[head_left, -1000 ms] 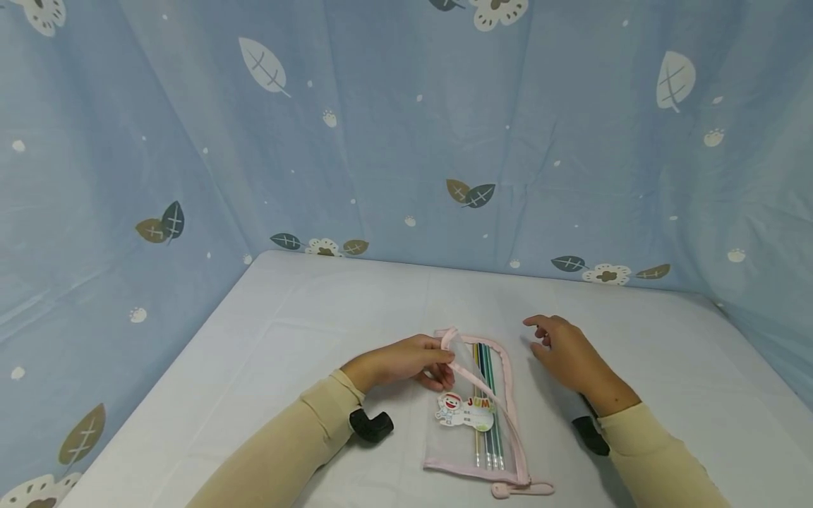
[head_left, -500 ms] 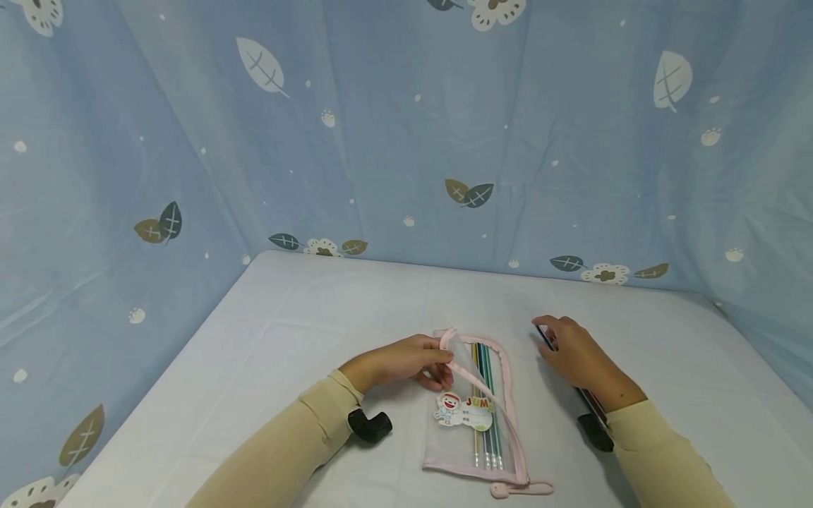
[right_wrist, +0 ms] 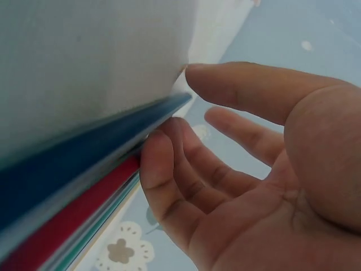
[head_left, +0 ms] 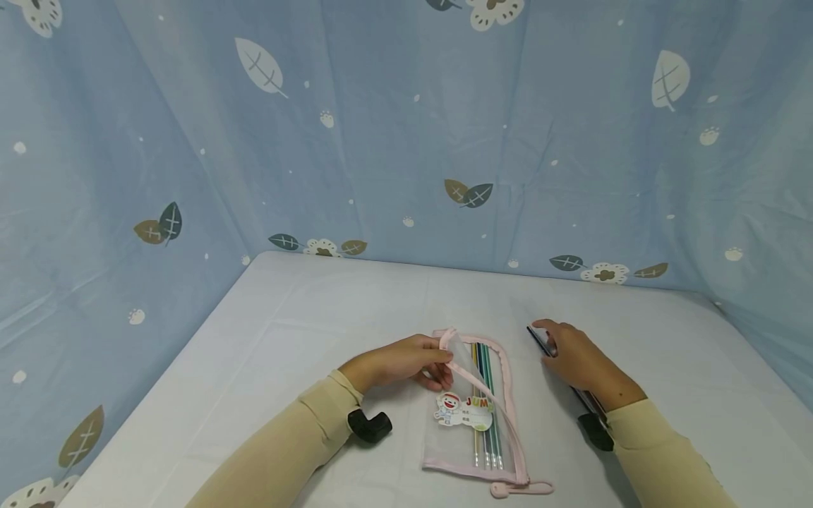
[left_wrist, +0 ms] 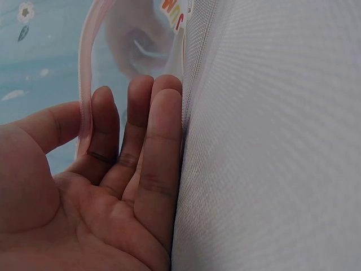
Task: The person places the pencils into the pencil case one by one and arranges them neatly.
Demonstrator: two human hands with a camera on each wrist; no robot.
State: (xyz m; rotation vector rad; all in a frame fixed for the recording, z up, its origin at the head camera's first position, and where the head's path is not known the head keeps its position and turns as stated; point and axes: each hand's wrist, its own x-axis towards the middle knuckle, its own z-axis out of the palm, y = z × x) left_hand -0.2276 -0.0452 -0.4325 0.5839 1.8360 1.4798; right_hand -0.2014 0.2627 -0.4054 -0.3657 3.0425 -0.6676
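My left hand [head_left: 409,363] pinches the pink edge of a clear mesh zip pencil case [head_left: 438,444] between thumb and forefinger. Its other fingers [left_wrist: 161,135] reach in under the lifted flap. Several pencils [head_left: 489,451] lie inside, along the case's right side. Right of the case, my right hand [head_left: 574,356] is over a dark pencil [head_left: 538,340], whose end sticks out past the fingers. The right wrist view shows a blue pencil [right_wrist: 96,141], a red pencil [right_wrist: 73,220] and green ones below. The smaller fingers touch them from the side; the thumb stands apart.
A pink zip pull [head_left: 521,489] lies at the case's lower right corner. A cartoon label [head_left: 466,411] marks its front. White cloth [head_left: 343,303] covers the table, and a blue patterned curtain [head_left: 406,127] closes off the back and sides.
The right hand has come down onto the pencils and shifted slightly right; a dark pencil's end has come into view and slid left past the fingertips. The left hand stays in place.
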